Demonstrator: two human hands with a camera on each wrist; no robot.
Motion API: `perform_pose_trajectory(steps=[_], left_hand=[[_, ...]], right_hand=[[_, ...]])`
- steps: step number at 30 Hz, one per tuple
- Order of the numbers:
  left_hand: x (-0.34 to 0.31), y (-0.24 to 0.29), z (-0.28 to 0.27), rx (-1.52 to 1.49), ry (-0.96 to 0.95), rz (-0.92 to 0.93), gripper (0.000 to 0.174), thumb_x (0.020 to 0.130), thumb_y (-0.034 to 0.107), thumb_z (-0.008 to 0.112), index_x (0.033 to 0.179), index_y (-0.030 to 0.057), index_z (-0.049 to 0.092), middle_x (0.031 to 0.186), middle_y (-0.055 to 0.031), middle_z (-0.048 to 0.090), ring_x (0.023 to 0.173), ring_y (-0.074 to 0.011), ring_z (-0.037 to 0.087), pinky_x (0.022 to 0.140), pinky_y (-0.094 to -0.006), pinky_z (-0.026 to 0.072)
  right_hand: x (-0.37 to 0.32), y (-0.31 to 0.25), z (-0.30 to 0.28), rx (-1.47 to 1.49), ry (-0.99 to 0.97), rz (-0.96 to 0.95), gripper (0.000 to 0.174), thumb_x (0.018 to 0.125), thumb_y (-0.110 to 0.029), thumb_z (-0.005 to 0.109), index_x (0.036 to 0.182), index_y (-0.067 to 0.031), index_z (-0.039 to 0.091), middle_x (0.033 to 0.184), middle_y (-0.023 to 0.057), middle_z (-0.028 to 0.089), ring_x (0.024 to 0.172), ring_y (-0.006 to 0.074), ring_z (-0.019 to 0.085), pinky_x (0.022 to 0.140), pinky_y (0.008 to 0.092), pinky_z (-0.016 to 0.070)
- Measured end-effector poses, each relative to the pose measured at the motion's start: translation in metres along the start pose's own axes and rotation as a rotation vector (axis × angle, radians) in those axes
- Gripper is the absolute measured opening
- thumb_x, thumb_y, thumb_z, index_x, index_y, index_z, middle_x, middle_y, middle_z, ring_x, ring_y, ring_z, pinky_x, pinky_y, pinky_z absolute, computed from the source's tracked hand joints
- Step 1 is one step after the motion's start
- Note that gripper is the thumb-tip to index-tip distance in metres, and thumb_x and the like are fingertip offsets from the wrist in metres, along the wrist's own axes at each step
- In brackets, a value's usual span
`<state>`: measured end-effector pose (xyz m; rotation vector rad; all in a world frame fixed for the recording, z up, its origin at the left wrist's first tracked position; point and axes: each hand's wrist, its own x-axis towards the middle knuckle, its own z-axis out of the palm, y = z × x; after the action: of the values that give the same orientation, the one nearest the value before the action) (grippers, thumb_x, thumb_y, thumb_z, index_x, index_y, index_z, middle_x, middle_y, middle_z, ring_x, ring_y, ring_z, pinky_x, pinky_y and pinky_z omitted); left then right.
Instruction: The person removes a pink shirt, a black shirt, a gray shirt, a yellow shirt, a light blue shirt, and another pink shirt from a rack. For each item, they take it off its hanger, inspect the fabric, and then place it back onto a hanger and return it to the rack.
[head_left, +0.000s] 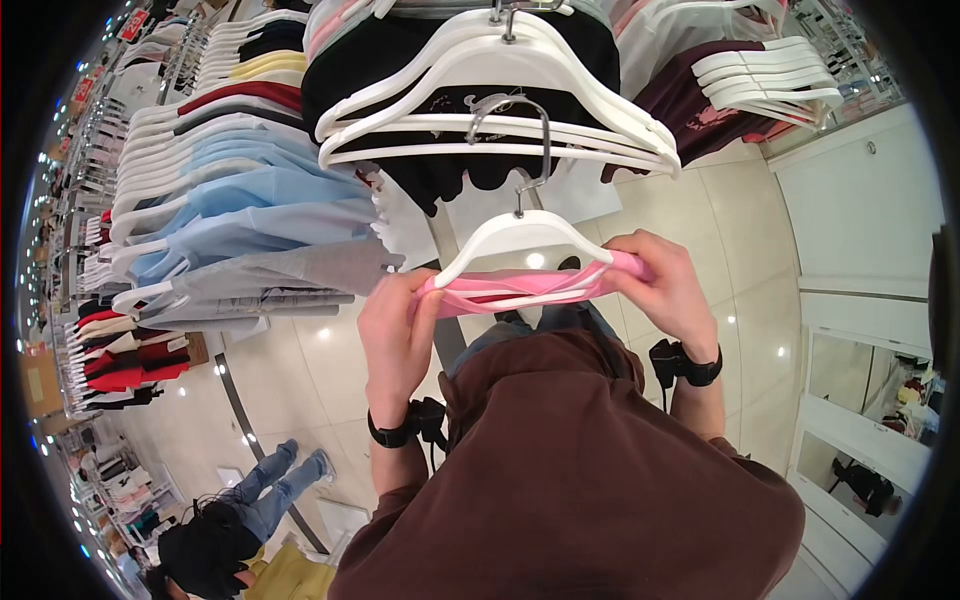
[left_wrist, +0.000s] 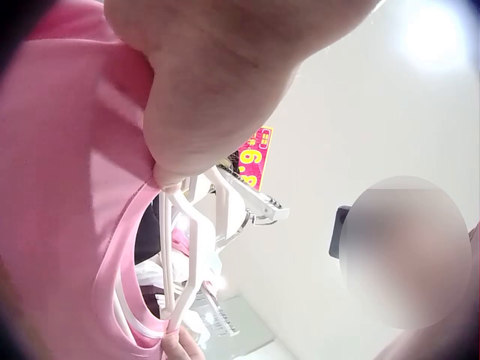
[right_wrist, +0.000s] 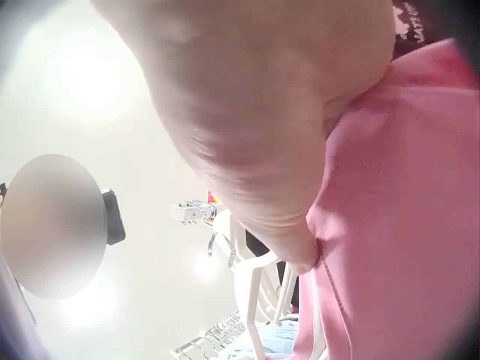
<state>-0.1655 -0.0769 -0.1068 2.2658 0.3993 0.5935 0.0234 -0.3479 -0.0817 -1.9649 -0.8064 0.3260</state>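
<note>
Extending forward from brown short sleeves, the left forearm (head_left: 400, 465) and right forearm (head_left: 699, 408) are holding the bare left hand (head_left: 392, 330) and bare right hand (head_left: 668, 288) apart in front of the torso, the right reaching slightly farther forward. Each hand is pinching with its thumb against curled fingers, both thumbs lying on the inner sides, while the right hand is angling inward from its black-banded wrist (head_left: 708, 368).

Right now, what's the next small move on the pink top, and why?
Probably a slight outward pull by the left hand and right hand: they pinch the pink top at either side of the white hanger, and folds show between them.
</note>
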Motion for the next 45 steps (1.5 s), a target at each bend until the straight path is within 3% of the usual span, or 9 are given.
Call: perform_pose_trajectory(steps=[8, 21, 23, 31, 33, 34, 37, 40, 45], left_hand=[[0.001, 0.01, -0.008, -0.082, 0.017, -0.035, 0.018, 0.09, 0.005, 0.076, 0.106, -0.0005, 0.074, 0.095, -0.0118, 0.074, 0.081, -0.0253, 0.067, 0.072, -0.0347, 0.053], [0.001, 0.013, 0.007, -0.201, 0.111, -0.139, 0.021, 0.083, 0.008, 0.082, 0.101, 0.0024, 0.073, 0.095, -0.0098, 0.075, 0.084, -0.0248, 0.068, 0.075, -0.0354, 0.0517], [0.002, 0.01, 0.007, -0.189, 0.071, -0.078, 0.022, 0.081, 0.01, 0.083, 0.098, 0.0038, 0.073, 0.094, -0.0085, 0.075, 0.084, -0.0257, 0.067, 0.077, -0.0369, 0.0494], [0.021, 0.029, 0.023, -0.06, -0.043, 0.178, 0.016, 0.084, 0.009, 0.08, 0.098, 0.0045, 0.073, 0.095, -0.0085, 0.074, 0.083, -0.026, 0.067, 0.081, -0.0372, 0.0503], [0.027, 0.027, 0.038, -0.401, -0.073, -0.197, 0.013, 0.093, 0.01, 0.073, 0.103, 0.0024, 0.072, 0.102, -0.0088, 0.074, 0.084, -0.0258, 0.069, 0.089, -0.0371, 0.0524], [0.035, 0.018, 0.041, -0.549, -0.112, -0.276, 0.03, 0.1, 0.014, 0.066, 0.127, 0.0002, 0.065, 0.127, -0.0133, 0.068, 0.107, -0.0264, 0.068, 0.104, -0.0353, 0.0496], [0.075, 0.016, 0.055, -1.111, 0.053, -0.389, 0.053, 0.103, 0.021, 0.063, 0.147, -0.003, 0.047, 0.15, -0.0182, 0.052, 0.138, -0.0287, 0.051, 0.117, -0.0414, 0.0401], [0.106, 0.006, 0.063, -1.631, -0.056, -0.319, 0.066, 0.103, 0.027, 0.061, 0.156, -0.0025, 0.033, 0.162, -0.0206, 0.035, 0.151, -0.0328, 0.034, 0.127, -0.0479, 0.0262], [0.14, 0.026, 0.074, -1.856, -0.048, -0.45, 0.052, 0.106, 0.027, 0.058, 0.15, 0.0042, 0.043, 0.156, -0.0169, 0.044, 0.147, -0.0313, 0.039, 0.125, -0.047, 0.0286]], right_hand=[[0.002, 0.002, -0.015, 0.165, -0.111, 0.132, 0.012, 0.095, -0.009, 0.071, 0.101, 0.0014, 0.07, 0.078, 0.0034, 0.067, 0.059, 0.007, 0.062, 0.047, 0.0221, 0.0469], [0.001, 0.018, -0.042, 0.405, -0.096, 0.139, 0.018, 0.087, -0.006, 0.079, 0.1, 0.0013, 0.068, 0.092, 0.0037, 0.068, 0.083, 0.0107, 0.064, 0.075, 0.0277, 0.0532], [0.002, 0.014, -0.05, 0.342, -0.312, 0.124, 0.02, 0.086, -0.005, 0.08, 0.101, 0.0015, 0.068, 0.096, 0.0035, 0.068, 0.087, 0.0113, 0.062, 0.079, 0.0287, 0.0518], [0.007, 0.009, -0.033, -0.142, -0.222, 0.149, 0.015, 0.092, -0.011, 0.071, 0.096, 0.0025, 0.068, 0.08, 0.0125, 0.065, 0.07, 0.0207, 0.059, 0.068, 0.0333, 0.0492], [0.003, 0.026, -0.029, -0.245, -0.115, 0.118, 0.019, 0.095, -0.017, 0.069, 0.091, 0.0019, 0.066, 0.074, 0.0153, 0.061, 0.066, 0.0231, 0.057, 0.065, 0.0354, 0.0477], [0.001, 0.03, -0.029, -0.247, -0.114, 0.116, 0.019, 0.095, -0.017, 0.069, 0.091, 0.0019, 0.066, 0.074, 0.0153, 0.061, 0.066, 0.0231, 0.057, 0.065, 0.0354, 0.0477], [-0.01, 0.042, -0.033, -0.344, -0.049, 0.226, 0.028, 0.095, -0.022, 0.069, 0.084, 0.0018, 0.062, 0.067, 0.0158, 0.056, 0.059, 0.023, 0.052, 0.059, 0.0368, 0.0444], [-0.029, 0.072, -0.038, -0.319, 0.08, 0.338, 0.035, 0.094, -0.027, 0.072, 0.079, 0.002, 0.059, 0.062, 0.0157, 0.052, 0.055, 0.0228, 0.048, 0.055, 0.0374, 0.0415], [-0.056, 0.121, -0.052, -0.35, 0.264, 0.479, 0.041, 0.093, -0.03, 0.074, 0.076, 0.002, 0.056, 0.058, 0.0127, 0.047, 0.054, 0.018, 0.04, 0.053, 0.0353, 0.0391]])
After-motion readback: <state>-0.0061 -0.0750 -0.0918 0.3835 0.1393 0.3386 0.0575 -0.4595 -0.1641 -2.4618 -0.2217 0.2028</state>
